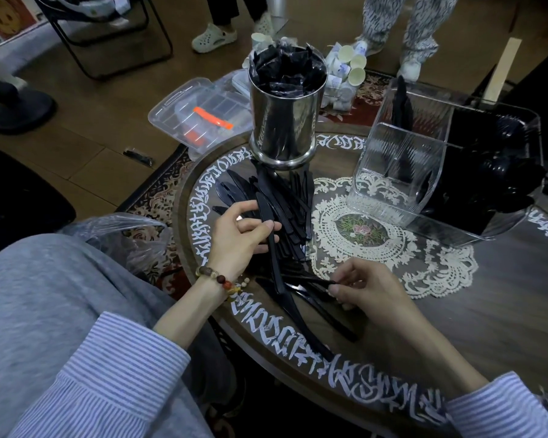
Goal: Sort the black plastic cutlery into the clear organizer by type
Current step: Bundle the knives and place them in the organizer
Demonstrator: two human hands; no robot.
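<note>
Pinched: left hand [234, 238] holds one knife [271, 245] by handle over pile [285, 203]; right hand [366, 290] pinches another pc. Light, stiff, slick plastic — grip mid-handle. Organizer [393, 172] nearby, right.

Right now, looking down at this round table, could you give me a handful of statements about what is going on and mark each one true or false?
1. The left hand grips a long black plastic utensil. True.
2. The shiny round metal canister lies tipped on its side. False: it stands upright, stuffed with black wrapped packets.
3. The right hand pinches the end of a thin black cutlery piece. True.
4. The clear plastic organizer sits on the person's lap. False: it stands on the table, beyond the white lace doily.
5. A beaded bracelet is on the right wrist. False: it is on the left wrist.
</note>
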